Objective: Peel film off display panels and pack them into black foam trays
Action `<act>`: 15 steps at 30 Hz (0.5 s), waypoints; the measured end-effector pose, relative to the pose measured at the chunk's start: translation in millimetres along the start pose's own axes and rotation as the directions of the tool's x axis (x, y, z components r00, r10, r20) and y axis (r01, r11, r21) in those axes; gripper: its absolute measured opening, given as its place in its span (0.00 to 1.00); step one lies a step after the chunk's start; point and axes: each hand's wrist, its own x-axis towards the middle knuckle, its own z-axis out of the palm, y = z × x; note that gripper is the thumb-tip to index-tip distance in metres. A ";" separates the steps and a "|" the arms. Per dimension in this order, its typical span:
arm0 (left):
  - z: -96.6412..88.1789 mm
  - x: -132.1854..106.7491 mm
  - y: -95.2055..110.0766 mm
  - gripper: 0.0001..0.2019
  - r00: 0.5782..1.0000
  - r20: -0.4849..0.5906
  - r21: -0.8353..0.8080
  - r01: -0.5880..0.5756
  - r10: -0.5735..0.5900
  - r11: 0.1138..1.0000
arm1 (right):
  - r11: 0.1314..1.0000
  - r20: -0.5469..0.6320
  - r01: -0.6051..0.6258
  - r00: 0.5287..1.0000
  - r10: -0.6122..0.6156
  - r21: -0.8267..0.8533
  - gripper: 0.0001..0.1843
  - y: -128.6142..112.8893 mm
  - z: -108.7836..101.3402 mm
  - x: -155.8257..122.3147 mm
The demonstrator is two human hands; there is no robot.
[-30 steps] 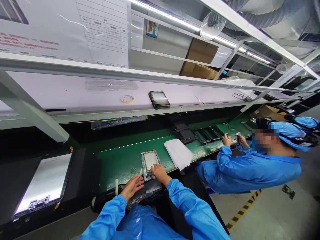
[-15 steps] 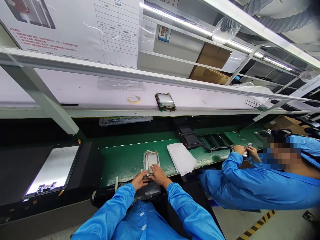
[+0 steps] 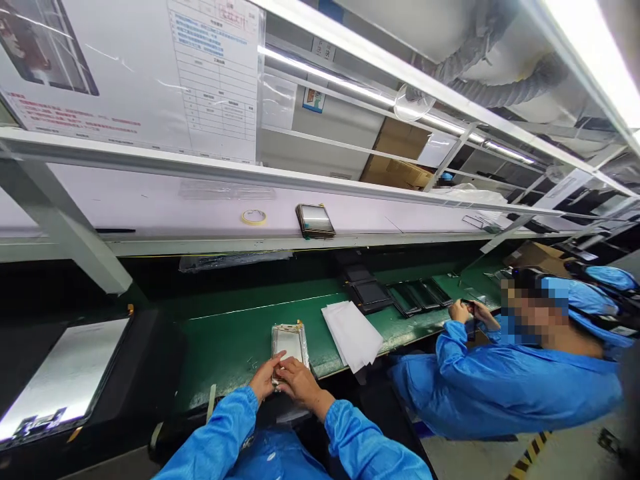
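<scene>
A small stack of flat framed glass panels [image 3: 291, 339], the top one pale, lies on the green bench at the front. My left hand [image 3: 267, 377] is at the stack's near left corner, its fingers bent inward. Over the near end of the panels is my right hand [image 3: 301, 383], fingers curled and meeting the left fingertips. Both hands look closed at this spot; what is pinched between the fingers is too small and covered to make out. The near edge of the stack is hidden behind the hands.
White sheets [image 3: 351, 335] lie right of the stack, with dark framed panels [image 3: 419, 298] beyond. A lit display panel [image 3: 65, 373] rests at left. On the shelf are a tape roll [image 3: 254, 217] and more panels [image 3: 315, 221]. A co-worker [image 3: 500, 380] sits at right.
My hands have drawn together at the near end of the stack, with the right fingers now curled instead of stretched over the top panel. The view has shifted slightly.
</scene>
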 end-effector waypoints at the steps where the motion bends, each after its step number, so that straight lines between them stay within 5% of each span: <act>1: -1.6 -4.7 -0.2 0.21 1.000 0.027 -0.017 -0.003 0.004 1.000 | 0.998 -0.014 0.021 1.000 -0.021 0.057 0.26 -0.5 -6.2 -3.0; 7: -18.9 -37.0 -1.5 0.26 0.989 0.137 -0.135 -0.041 0.059 0.990 | 0.927 -0.222 0.172 0.970 -0.100 0.332 0.33 -7.0 -16.2 -6.4; 12: -44.7 -50.2 12.0 0.18 0.976 0.104 -0.243 -0.161 0.191 0.957 | 0.852 -0.295 0.371 0.916 -0.271 0.370 0.27 -5.1 8.1 30.0; 15: -63.2 -67.4 21.2 0.09 0.959 0.079 -0.263 -0.245 0.274 0.933 | 0.775 -0.299 0.537 0.839 -0.454 0.332 0.28 -7.9 29.4 62.1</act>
